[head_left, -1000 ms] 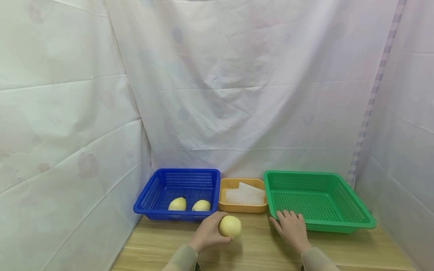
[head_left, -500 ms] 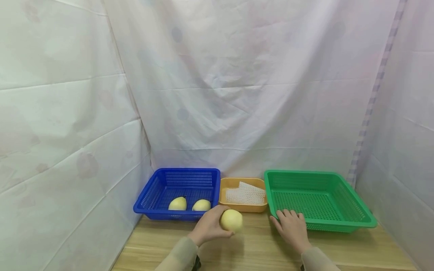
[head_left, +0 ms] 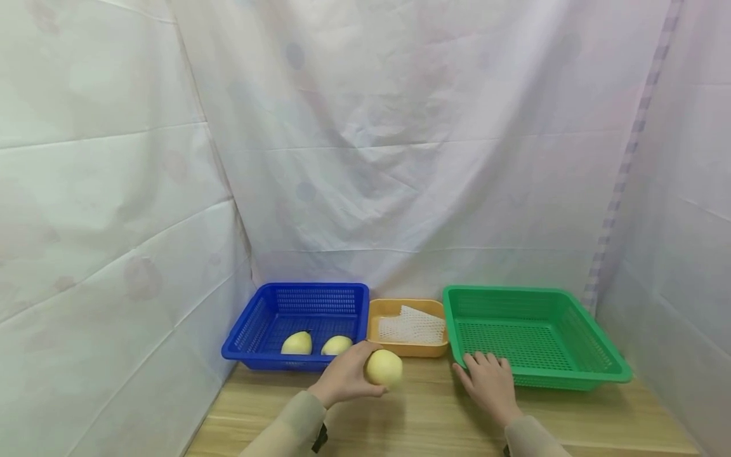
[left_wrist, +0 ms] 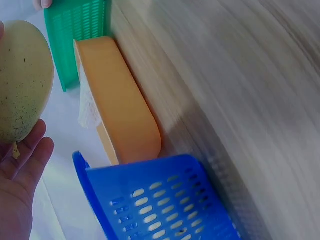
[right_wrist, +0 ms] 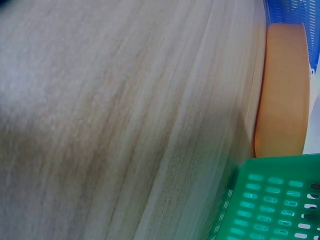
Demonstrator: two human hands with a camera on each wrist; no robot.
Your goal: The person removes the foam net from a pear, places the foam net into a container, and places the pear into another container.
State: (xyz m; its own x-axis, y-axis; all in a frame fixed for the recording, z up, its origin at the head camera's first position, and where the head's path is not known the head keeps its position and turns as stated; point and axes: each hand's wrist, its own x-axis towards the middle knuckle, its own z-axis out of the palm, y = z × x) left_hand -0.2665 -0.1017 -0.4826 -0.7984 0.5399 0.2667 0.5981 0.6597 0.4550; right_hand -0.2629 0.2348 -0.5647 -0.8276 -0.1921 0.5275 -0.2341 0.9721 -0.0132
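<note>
My left hand (head_left: pixel 344 377) grips a pale yellow pear (head_left: pixel 384 369) above the table, in front of the blue and orange containers. In the left wrist view the pear (left_wrist: pixel 24 82) shows dark specks and a short stem, with fingers (left_wrist: pixel 37 159) around its lower end. Two more pears (head_left: pixel 297 343) lie in the blue basket (head_left: pixel 268 363). My right hand (head_left: pixel 490 385) rests with relaxed fingers on the near left rim of the green basket (head_left: pixel 571 379); its fingers are out of the right wrist view.
An orange tray (head_left: pixel 407 350) stands between the two baskets, with white foam netting (head_left: pixel 414 326) in it. All three stand at the back of the wooden table (head_left: pixel 440 425), near a white cloth backdrop (head_left: pixel 365 190). Cloth also hangs at both sides.
My left hand has lifted slightly with the pear, away from me, then shifted a little left. The right hand stays on the green basket's rim. The view has shifted slightly.
</note>
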